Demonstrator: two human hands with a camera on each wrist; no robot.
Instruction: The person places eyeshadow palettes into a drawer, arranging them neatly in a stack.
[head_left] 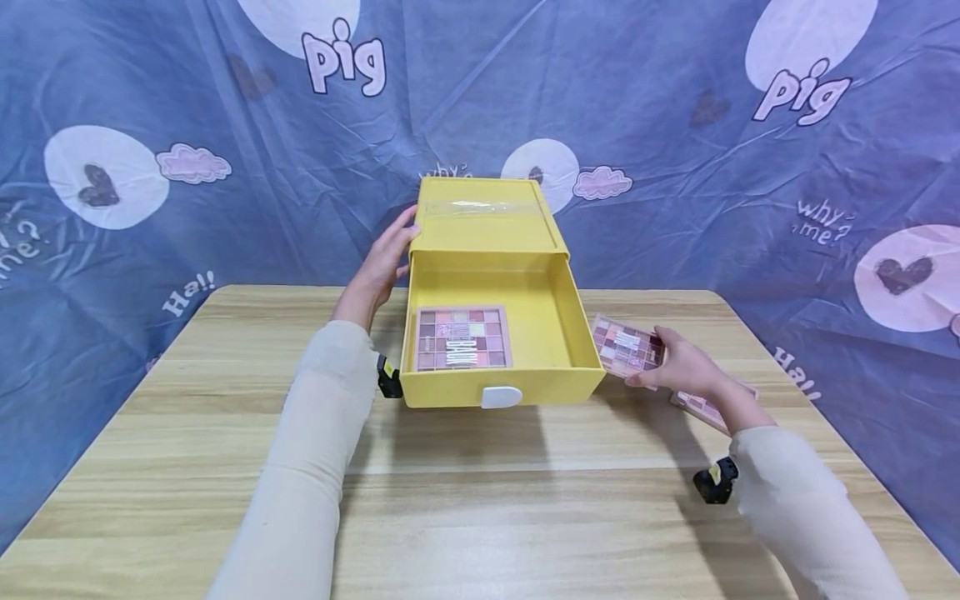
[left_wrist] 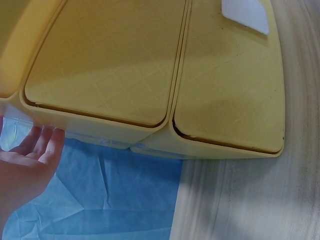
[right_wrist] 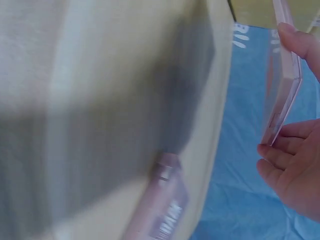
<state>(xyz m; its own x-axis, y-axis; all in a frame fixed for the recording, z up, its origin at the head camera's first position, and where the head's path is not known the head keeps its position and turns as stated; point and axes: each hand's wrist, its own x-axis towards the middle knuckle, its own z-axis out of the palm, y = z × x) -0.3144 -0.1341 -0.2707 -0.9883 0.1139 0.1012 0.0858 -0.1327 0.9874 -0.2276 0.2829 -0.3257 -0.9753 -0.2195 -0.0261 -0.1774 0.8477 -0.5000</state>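
A yellow drawer box (head_left: 487, 232) stands on the table with its top drawer (head_left: 442, 392) pulled out toward me. An eyeshadow palette (head_left: 462, 354) lies inside the drawer at the left. My left hand (head_left: 382, 265) rests against the box's left side, fingers fairly straight, as the left wrist view also shows. With thumb and fingers, my right hand (head_left: 688, 367) grips a second eyeshadow palette (head_left: 624, 348) by its edges, just right of the drawer. In the right wrist view this palette (right_wrist: 285, 85) is tilted on edge, raised above the table.
A third palette (head_left: 705, 408) lies on the wooden table (head_left: 525, 517), partly behind my right wrist. Two closed drawer fronts (left_wrist: 100, 60) show below the pulled-out one. A blue printed cloth (head_left: 300, 192) hangs behind the table. The drawer has a white pull tab (head_left: 501, 397).
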